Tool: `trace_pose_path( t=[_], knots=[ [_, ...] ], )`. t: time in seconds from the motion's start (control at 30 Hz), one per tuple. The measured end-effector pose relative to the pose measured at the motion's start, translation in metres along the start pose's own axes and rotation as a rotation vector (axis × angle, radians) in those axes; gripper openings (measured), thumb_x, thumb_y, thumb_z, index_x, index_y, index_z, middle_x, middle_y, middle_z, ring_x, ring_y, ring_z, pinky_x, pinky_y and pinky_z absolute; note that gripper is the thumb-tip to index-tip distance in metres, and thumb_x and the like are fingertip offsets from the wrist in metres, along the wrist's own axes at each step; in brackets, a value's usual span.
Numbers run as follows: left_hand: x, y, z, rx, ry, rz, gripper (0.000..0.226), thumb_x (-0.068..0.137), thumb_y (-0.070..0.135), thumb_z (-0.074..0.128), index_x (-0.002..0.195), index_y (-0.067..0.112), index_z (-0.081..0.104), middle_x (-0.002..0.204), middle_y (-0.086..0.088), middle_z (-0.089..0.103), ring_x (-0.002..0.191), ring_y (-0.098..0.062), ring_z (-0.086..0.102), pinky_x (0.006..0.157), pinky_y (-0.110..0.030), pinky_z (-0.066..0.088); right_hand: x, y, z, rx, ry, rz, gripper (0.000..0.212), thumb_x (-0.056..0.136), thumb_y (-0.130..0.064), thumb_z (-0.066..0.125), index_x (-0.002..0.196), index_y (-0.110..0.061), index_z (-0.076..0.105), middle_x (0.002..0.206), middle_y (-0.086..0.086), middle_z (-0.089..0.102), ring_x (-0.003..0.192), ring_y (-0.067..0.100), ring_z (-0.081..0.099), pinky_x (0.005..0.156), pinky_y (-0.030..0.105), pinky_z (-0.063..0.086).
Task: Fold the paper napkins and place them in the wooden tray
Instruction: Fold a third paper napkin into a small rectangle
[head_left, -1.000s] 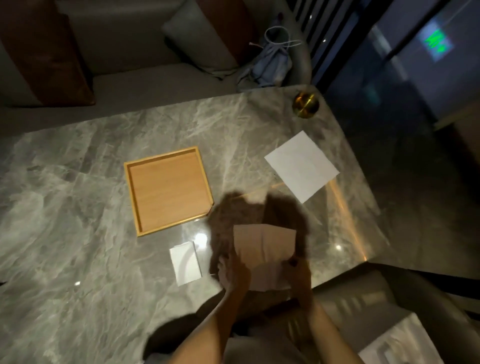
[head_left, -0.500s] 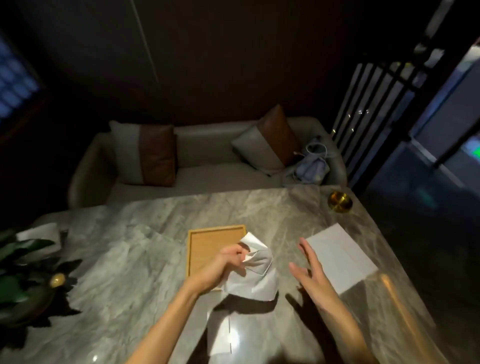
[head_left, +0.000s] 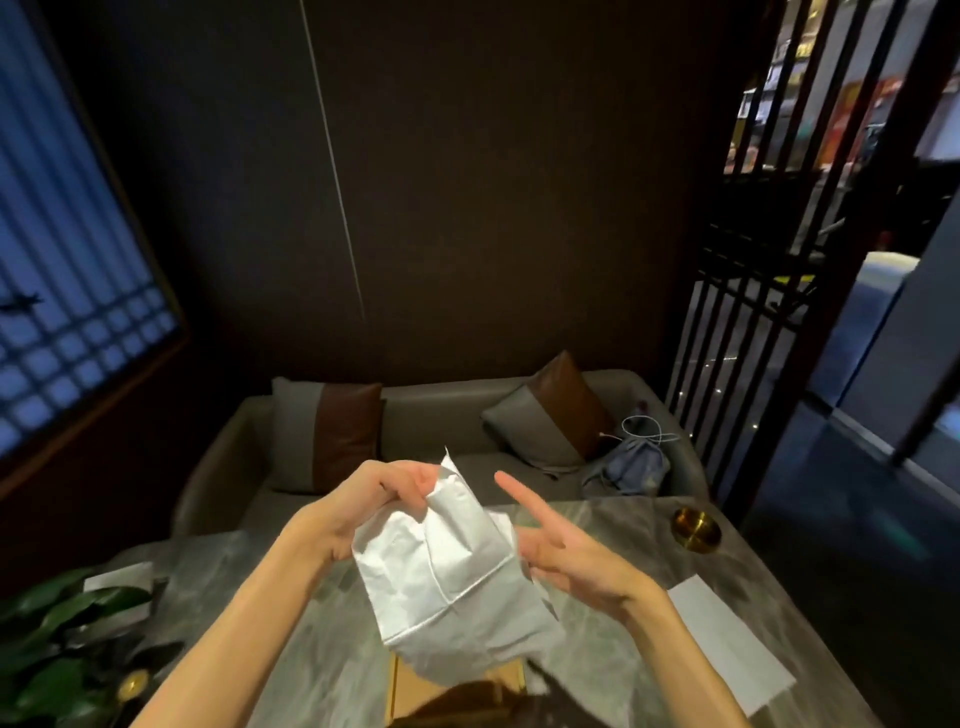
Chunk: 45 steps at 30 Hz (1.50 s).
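A white paper napkin (head_left: 447, 582) hangs loosely unfolded in the air above the table. My left hand (head_left: 363, 506) pinches its top corner. My right hand (head_left: 566, 553) is beside the napkin's right edge with fingers spread, and whether it touches the paper is unclear. Below the napkin, part of the wooden tray (head_left: 410, 691) shows on the marble table (head_left: 322, 649), mostly hidden by the paper and a shadow. A second flat white napkin (head_left: 727, 647) lies on the table to the right.
A gold round dish (head_left: 696, 527) sits at the table's far right corner. A leafy plant (head_left: 62, 639) and a folded white item (head_left: 119, 577) are at the left. A sofa with cushions (head_left: 332, 436) and a blue bag (head_left: 631, 465) stands behind the table.
The view has tilted up from the tabletop to the wall. My left hand has lifted the napkin higher and it hangs open; my right hand has come closer to it.
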<state>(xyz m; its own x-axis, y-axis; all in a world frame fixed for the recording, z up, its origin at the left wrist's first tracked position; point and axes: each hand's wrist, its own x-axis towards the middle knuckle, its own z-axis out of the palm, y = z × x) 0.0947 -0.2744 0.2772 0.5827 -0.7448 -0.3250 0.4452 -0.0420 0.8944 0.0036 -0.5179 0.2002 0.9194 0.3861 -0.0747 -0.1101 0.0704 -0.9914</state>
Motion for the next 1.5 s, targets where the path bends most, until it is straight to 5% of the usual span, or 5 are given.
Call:
trace_pose_path(
  t=[0.37, 0.47, 0.67, 0.83, 1.5],
  knots=[
    [0.005, -0.094, 0.014, -0.686, -0.012, 0.115, 0.058, 0.101, 0.054, 0.048, 0.143, 0.016, 0.056, 0.149, -0.017, 0.052, 0.14, -0.04, 0.047, 0.109, -0.053, 0.044, -0.008, -0.015, 0.024, 0.106, 0.804, -0.285, 0.061, 0.089, -0.031, 0.072, 0.138, -0.05, 0.04, 0.147, -0.01, 0.049, 0.128, 0.018, 0.055, 0.104, 0.046, 0.052],
    [0.002, -0.089, 0.026, -0.37, 0.239, 0.24, 0.049, 0.082, 0.062, 0.072, 0.127, 0.047, 0.063, 0.15, 0.006, 0.051, 0.134, -0.025, 0.055, 0.098, -0.044, 0.054, -0.02, -0.018, 0.019, 0.009, 0.83, -0.296, 0.069, 0.091, -0.029, 0.071, 0.14, -0.054, 0.03, 0.143, -0.017, 0.044, 0.115, -0.001, 0.054, 0.084, 0.017, 0.056],
    [-0.004, -0.073, 0.041, 0.394, 0.562, 0.503, 0.025, 0.091, 0.038, 0.07, 0.116, 0.043, 0.07, 0.081, 0.026, 0.069, 0.069, 0.01, 0.063, 0.056, -0.006, 0.046, -0.043, -0.022, 0.009, -0.228, 0.811, -0.26, 0.058, 0.094, -0.029, 0.068, 0.144, -0.045, 0.044, 0.144, -0.018, 0.046, 0.136, 0.009, 0.042, 0.112, 0.032, 0.037],
    [-0.009, -0.071, 0.042, 0.409, 0.702, 0.641, 0.023, 0.09, 0.017, 0.074, 0.104, 0.034, 0.075, 0.106, 0.021, 0.074, 0.099, 0.004, 0.066, 0.077, -0.014, 0.052, -0.053, -0.024, 0.004, -0.206, 0.749, -0.278, 0.037, 0.091, -0.029, 0.07, 0.115, -0.056, 0.061, 0.066, -0.002, 0.063, 0.07, 0.026, 0.061, 0.068, 0.025, 0.054],
    [-0.018, -0.044, 0.016, 0.781, 0.884, 0.671, 0.01, 0.091, 0.023, 0.073, 0.094, 0.032, 0.074, 0.091, 0.015, 0.073, 0.089, -0.003, 0.068, 0.068, -0.008, 0.051, -0.034, -0.045, -0.008, -0.499, 0.813, -0.285, 0.017, 0.086, -0.026, 0.077, 0.1, -0.035, 0.071, 0.086, -0.008, 0.076, 0.085, 0.004, 0.072, 0.071, 0.018, 0.059]
  ],
)
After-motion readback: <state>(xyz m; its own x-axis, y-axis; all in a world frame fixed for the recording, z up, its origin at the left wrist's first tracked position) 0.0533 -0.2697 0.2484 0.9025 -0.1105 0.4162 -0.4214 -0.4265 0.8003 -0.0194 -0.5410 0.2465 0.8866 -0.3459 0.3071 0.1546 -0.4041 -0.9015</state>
